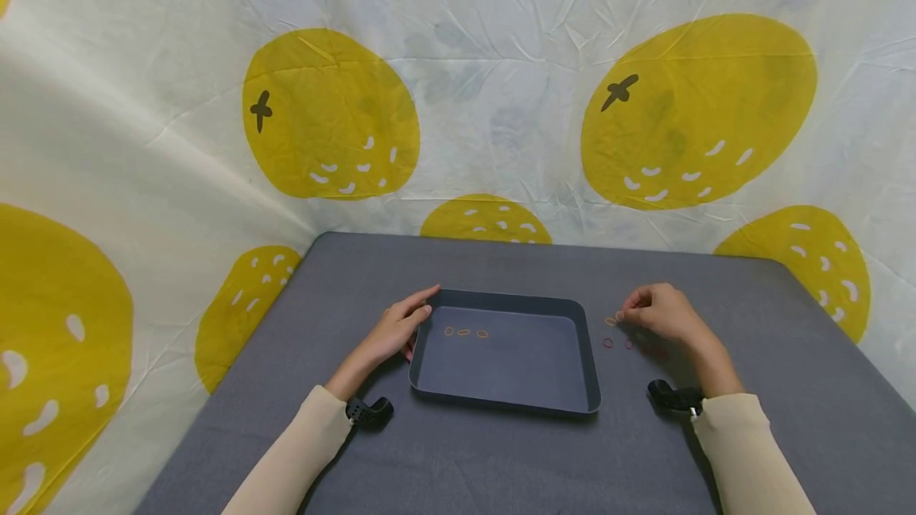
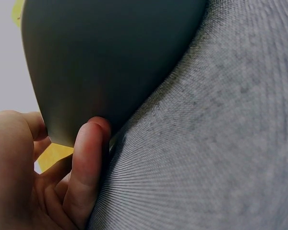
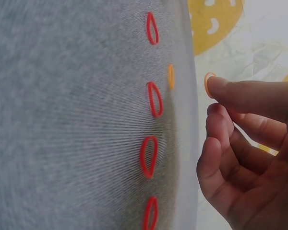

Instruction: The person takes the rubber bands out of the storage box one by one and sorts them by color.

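Observation:
A shallow dark grey tray (image 1: pixel 515 368) lies on the table. My left hand (image 1: pixel 392 331) grips its left side, with fingers at the rim and one fingertip (image 2: pixel 89 148) against the outer wall. Inside the tray, three small orange rubber bands (image 1: pixel 463 332) form a row. To the right of the tray, my right hand (image 1: pixel 661 313) pinches an orange rubber band (image 3: pixel 206 85) between thumb and fingertip, raised off the cloth. Another orange rubber band (image 3: pixel 171 76) lies on the table near those fingers. Several red rubber bands (image 3: pixel 142 155) lie in a line beside it.
Grey cloth (image 1: pixel 472 459) covers the table. Behind and to the left hangs a white curtain (image 1: pixel 494 125) with yellow fruit prints, meeting the table's back edge. A black wrist camera (image 1: pixel 370 413) sits on each wrist.

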Motion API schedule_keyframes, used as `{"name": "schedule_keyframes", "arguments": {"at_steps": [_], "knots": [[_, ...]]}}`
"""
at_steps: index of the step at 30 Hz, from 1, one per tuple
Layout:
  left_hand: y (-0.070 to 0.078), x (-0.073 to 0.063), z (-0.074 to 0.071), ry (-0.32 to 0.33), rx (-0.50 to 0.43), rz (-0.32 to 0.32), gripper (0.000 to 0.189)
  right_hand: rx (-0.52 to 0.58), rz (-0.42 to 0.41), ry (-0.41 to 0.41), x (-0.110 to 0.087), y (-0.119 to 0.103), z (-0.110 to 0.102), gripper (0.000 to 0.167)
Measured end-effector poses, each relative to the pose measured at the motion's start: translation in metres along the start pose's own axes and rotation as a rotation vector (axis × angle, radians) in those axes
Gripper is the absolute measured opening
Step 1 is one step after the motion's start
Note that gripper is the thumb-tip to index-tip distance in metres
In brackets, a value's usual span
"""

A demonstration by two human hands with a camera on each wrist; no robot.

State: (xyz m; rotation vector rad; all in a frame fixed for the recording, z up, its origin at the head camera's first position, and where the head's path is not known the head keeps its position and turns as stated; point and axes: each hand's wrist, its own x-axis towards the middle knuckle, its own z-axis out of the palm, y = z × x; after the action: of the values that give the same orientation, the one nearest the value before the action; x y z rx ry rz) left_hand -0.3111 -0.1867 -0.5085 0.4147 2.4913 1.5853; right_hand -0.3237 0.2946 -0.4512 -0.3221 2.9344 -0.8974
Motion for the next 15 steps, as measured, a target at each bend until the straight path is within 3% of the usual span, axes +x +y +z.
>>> {"name": "schedule_keyframes", "arguments": {"at_steps": [15], "knots": [[0.0003,0.0016,-0.0001,0.0,-0.009,-0.008,0.048,-0.006,-0.002,-0.011,0.0016,-0.0037,-0.0013,0.017]]}}
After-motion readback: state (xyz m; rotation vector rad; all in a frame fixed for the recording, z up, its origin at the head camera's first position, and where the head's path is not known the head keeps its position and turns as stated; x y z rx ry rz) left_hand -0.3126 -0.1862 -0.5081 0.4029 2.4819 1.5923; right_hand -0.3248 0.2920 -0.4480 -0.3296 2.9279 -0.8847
